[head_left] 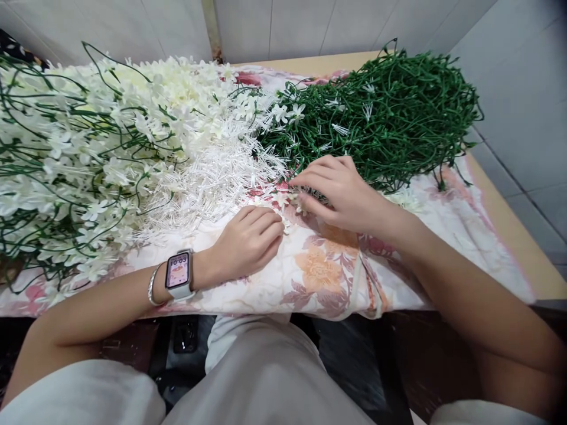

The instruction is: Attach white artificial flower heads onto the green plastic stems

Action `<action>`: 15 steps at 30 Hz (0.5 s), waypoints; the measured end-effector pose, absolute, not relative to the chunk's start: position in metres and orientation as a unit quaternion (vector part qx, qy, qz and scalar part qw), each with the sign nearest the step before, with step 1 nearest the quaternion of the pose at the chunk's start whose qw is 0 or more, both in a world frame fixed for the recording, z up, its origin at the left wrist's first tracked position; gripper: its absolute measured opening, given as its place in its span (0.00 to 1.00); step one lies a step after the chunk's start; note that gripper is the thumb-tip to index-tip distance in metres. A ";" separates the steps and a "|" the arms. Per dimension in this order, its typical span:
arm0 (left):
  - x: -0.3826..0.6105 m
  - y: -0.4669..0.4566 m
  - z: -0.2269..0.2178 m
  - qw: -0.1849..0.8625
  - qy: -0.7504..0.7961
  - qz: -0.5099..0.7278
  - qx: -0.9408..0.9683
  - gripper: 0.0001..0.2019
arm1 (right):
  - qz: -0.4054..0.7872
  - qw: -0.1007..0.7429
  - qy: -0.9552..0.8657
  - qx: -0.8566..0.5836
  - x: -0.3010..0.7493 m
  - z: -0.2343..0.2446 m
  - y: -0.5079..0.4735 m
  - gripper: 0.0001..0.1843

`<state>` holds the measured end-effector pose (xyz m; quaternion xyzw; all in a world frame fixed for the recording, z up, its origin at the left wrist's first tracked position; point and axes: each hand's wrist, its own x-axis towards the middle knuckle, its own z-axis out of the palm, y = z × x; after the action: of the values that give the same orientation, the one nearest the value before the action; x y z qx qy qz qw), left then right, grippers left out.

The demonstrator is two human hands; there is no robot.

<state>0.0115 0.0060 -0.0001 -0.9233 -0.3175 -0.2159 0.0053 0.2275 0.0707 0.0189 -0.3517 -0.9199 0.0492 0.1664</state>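
Note:
My left hand (248, 241) rests on the flowered cloth (319, 277), its fingers curled in beside small white plastic flower pieces (283, 203); what it grips is hidden. A white watch sits on that wrist. My right hand (339, 189) lies just right of it, fingers bent down onto loose white blossoms at the edge of a heap of green plastic stems (398, 112). Whether it pinches one I cannot make out. A pile of white stamen sprigs (212, 171) lies in front of my left hand.
A big mound of finished white artificial flowers on green stems (88, 153) fills the left of the table. The wooden table edge (509, 224) shows on the right, tiled wall behind. My knees in pale trousers are below.

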 end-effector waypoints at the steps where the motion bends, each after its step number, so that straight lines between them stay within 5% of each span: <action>1: 0.012 0.006 0.000 -0.001 -0.314 -0.218 -0.924 0.05 | 0.041 0.179 -0.908 -0.376 0.225 0.017 0.072 0.13; 15: 0.010 0.008 0.003 -0.112 -0.348 -0.324 -0.872 0.08 | 0.033 0.230 -0.862 -0.451 0.217 0.016 0.083 0.09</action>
<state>0.0103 0.0078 0.0033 -0.8724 -0.3480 -0.3244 -0.1121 0.2168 0.0830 0.0156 -0.4512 -0.8618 0.0330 0.2296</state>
